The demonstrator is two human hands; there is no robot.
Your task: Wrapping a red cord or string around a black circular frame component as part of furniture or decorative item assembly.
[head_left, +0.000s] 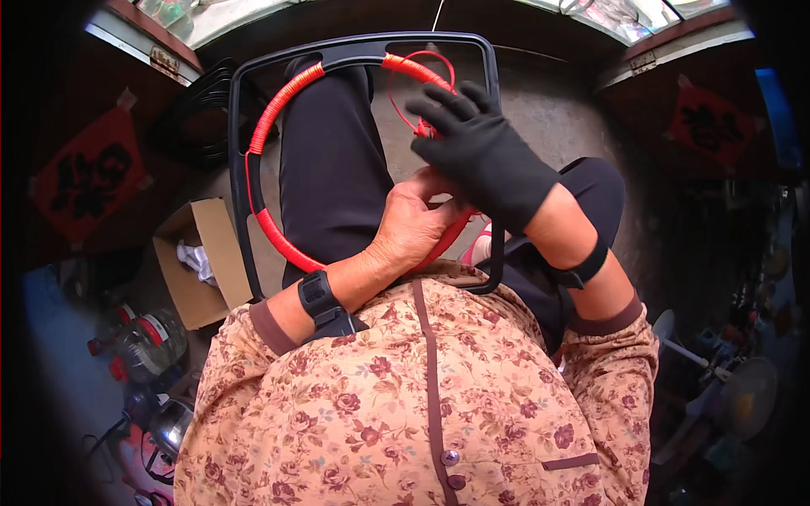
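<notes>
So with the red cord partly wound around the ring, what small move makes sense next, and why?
Probably draw the loose red cord snug with the gloved right hand and lay one more turn beside the last. The ring inside the black frame is wrapped along its left side and top, a slack loop hangs near the right hand, and the bare left hand steadies the ring's lower part.

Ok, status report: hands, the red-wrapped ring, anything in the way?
Left hand bare, gripping the red-wrapped ring at its lower edge. Gloved right hand open, fingers spread, by the loose red cord. Ring sits inside black frame across the lap; nothing blocking.
</notes>
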